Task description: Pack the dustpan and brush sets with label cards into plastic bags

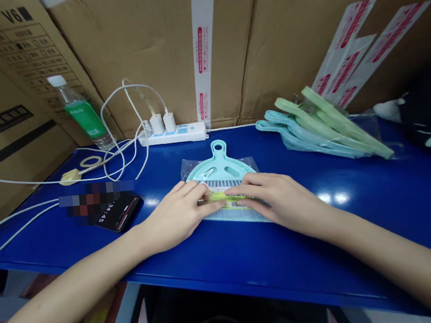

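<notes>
A light blue dustpan [220,164] lies on the blue table inside a clear plastic bag, its looped handle pointing away from me. The grey bristles of a brush [223,183] show across it. Over the bristles sits a yellow and white label [218,196]. My left hand [178,210] is at the label's left end, fingers curled and thumb stretched along it, closed on its edge. From the right, my right hand [279,196] rests over the label with fingers stretched out and thumb apart. Both hands hide parts of the bag and the dustpan's sides.
More bagged dustpans [321,127], blue and green, lie at the back right. A phone [118,212] is left of my hands. Behind it are white cables, a power strip [183,132] with chargers and a bottle [85,115]. Cardboard [153,51] walls the back.
</notes>
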Motion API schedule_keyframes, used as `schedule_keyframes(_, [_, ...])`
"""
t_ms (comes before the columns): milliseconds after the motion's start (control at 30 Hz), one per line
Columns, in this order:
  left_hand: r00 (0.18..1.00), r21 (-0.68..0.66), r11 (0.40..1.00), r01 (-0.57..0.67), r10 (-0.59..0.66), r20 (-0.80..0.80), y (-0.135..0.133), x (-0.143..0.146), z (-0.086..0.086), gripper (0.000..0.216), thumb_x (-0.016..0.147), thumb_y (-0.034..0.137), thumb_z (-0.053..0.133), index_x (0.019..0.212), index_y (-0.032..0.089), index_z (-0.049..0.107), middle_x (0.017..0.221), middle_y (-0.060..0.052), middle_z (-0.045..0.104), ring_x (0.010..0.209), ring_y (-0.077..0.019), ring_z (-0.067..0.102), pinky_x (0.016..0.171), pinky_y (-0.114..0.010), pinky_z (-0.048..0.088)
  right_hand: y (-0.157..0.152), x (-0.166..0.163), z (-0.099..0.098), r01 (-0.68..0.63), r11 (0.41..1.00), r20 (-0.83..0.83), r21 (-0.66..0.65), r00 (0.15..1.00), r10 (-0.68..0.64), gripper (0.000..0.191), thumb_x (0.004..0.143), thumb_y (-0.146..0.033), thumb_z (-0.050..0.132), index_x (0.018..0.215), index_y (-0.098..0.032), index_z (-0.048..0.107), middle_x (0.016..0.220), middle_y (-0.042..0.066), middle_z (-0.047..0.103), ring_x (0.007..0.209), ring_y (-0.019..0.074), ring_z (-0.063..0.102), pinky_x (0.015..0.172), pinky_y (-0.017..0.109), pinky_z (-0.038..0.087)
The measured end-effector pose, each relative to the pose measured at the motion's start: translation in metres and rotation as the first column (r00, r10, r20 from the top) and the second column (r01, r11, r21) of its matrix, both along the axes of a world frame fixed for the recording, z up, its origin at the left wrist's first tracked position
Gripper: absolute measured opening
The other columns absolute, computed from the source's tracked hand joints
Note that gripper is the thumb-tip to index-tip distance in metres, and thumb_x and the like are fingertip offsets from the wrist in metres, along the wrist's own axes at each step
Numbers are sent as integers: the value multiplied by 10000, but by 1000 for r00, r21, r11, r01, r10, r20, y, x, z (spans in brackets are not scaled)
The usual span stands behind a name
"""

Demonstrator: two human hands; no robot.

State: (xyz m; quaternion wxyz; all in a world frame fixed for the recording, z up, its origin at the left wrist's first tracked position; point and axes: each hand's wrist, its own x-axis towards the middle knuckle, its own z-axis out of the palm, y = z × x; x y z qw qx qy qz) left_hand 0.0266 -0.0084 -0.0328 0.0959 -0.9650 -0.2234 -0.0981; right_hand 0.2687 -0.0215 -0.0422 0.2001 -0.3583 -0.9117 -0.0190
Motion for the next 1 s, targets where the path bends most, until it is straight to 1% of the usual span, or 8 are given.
schedule_keyframes(100, [997, 21, 999, -46, 47, -58, -1, 1, 0, 371, 974, 149, 410, 1267, 265, 605, 968, -68, 606, 894, -213, 543, 764, -348, 428, -2, -1, 2, -14, 994, 76, 105, 997, 6, 347, 943, -117, 441, 1055, -279, 726, 754, 18, 619, 615, 142, 569, 547, 249, 410])
schedule_keyframes(200, [994, 49, 997, -67, 71, -81, -1, 2, 0, 368, 973, 163, 423, 1266, 279, 613, 931, -68, 592, 882, -216, 539, 758, -345, 421, -2, -2, 2, -54, 980, 133, 193, 991, 29, 384, 936, -76, 408, 958, -265, 742, 748, 25, 620, 608, 142, 560, 544, 251, 399])
schedule_keyframes(267, [994, 66, 996, -68, 73, -86, -2, 2, -1, 369, 973, 160, 422, 1264, 275, 618, 907, -69, 585, 883, -218, 542, 750, -337, 419, -2, -3, 2, -83, 970, 172, 230, 984, 43, 402, 930, -53, 388, 968, -249, 738, 735, 29, 611, 584, 149, 552, 528, 259, 398])
schedule_keyframes(367, [992, 80, 993, -83, 90, -92, -4, 3, 0, 370, 963, 148, 428, 1255, 260, 626, 906, -74, 587, 902, -223, 545, 764, -340, 422, -2, -2, 2, -114, 963, 254, 244, 966, 50, 415, 905, -27, 396, 1077, -233, 713, 745, 34, 606, 584, 167, 554, 534, 279, 424])
schedule_keyframes(533, [984, 63, 990, -129, 136, -113, -5, 1, 4, 368, 925, 129, 460, 1202, 261, 662, 940, -80, 597, 915, -230, 535, 774, -351, 431, 0, 7, 11, -145, 982, 332, 120, 938, 98, 456, 868, -34, 447, 1186, -264, 680, 877, 65, 652, 730, 187, 603, 653, 310, 501])
schedule_keyframes(700, [981, 35, 985, -169, 171, -89, 1, -7, 15, 369, 898, 111, 460, 1080, 283, 730, 932, -83, 591, 866, -236, 510, 719, -358, 431, 2, 21, 23, -113, 993, 301, -38, 946, 119, 486, 841, -19, 410, 1057, -296, 746, 935, 81, 648, 842, 205, 588, 746, 362, 503])
schedule_keyframes(867, [974, -88, 972, -218, 211, -86, 4, -14, 26, 370, 855, 143, 464, 1022, 293, 758, 906, -67, 566, 848, -221, 497, 758, -381, 447, 3, 29, 32, -97, 985, 228, -145, 965, 128, 446, 829, -60, 403, 921, -272, 784, 816, 87, 594, 781, 217, 535, 663, 350, 483])
schedule_keyframes(1000, [965, -171, 950, -261, 254, -62, 7, -19, 31, 336, 842, 232, 461, 958, 264, 775, 842, -56, 569, 809, -207, 503, 734, -364, 448, 3, 35, 38, -58, 970, 185, -238, 977, 104, 426, 772, -79, 434, 918, -272, 785, 715, 55, 568, 710, 199, 541, 627, 330, 477])
